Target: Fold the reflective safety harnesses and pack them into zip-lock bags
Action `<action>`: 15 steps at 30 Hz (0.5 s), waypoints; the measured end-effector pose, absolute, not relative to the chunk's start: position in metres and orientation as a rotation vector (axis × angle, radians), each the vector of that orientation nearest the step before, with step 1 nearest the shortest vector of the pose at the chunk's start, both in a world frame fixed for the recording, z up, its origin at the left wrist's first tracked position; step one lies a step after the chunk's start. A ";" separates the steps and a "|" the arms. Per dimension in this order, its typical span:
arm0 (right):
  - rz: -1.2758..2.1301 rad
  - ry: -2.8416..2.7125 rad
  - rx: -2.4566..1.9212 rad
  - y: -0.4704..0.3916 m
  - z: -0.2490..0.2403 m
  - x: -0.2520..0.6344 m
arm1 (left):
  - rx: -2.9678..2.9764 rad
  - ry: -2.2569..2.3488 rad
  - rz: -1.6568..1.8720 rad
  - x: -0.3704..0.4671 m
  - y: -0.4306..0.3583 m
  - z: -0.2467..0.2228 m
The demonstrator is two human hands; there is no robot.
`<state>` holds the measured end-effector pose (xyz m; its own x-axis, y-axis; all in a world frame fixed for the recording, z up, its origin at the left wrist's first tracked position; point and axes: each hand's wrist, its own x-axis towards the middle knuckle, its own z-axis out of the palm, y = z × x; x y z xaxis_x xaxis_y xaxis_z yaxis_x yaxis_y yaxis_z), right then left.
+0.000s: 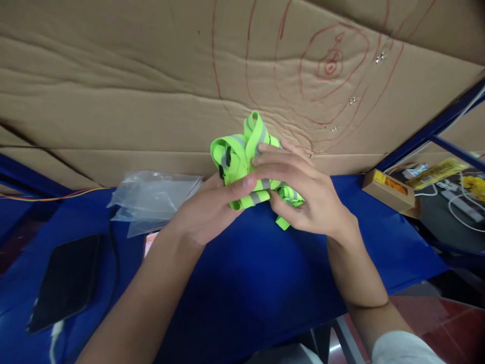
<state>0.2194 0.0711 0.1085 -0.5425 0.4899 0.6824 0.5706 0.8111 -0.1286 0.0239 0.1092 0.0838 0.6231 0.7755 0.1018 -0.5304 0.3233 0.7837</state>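
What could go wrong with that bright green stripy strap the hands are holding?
The green reflective strap is bunched in loops between the left hand and right hand, so it might spring open or tangle. A loose end sticks out below the right hand and could snag. The clear plastic bag lies near the left wrist, so an arm might nudge it.

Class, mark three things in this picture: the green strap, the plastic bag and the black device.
Green strap (238, 167): head view, on the bundled folds near its middle.
Plastic bag (153, 197): head view, on the middle of its clear film.
Black device (67, 279): head view, on its flat upper face.
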 end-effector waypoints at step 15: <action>0.024 -2.131 -0.927 0.082 0.103 0.225 | 1.011 0.453 0.860 0.030 0.123 0.064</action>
